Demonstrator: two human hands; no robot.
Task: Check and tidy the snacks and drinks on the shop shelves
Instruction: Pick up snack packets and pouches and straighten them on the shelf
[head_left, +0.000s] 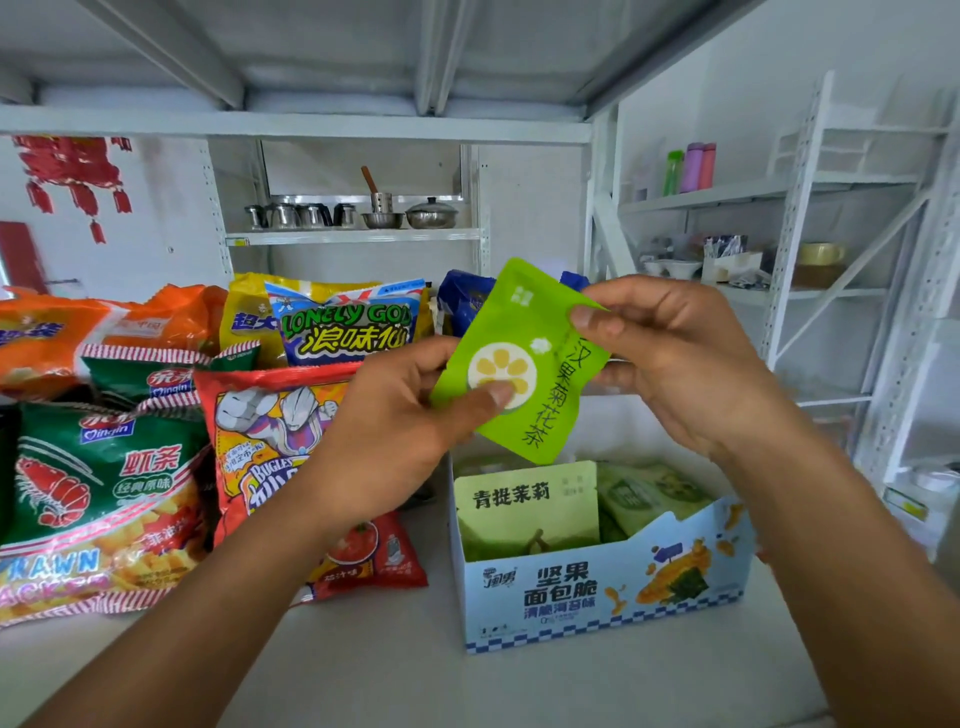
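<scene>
**Head view.** A bright green tea sachet (524, 364) was held tilted at the centre of the frame, above and clear of the open blue display box (597, 597). The box stood on the white shelf (389, 670) at 5 o'clock. The left hand (400, 415) pinched the sachet's lower-left corner, with the thumb on the printed lemon slice and the fingers curled behind. The right hand (675, 364) pinched the upper-right edge in the same way. Holding opposite corners kept the printed face flat and turned toward the wearer, probably so the label could be checked before shelving. A pale green sachet (524, 514) stood upright at the box's left end. At 9 o'clock, a prawn-cracker bag (98, 493) and a red snack bag (270, 441) lay face-out, presumably for display.
</scene>
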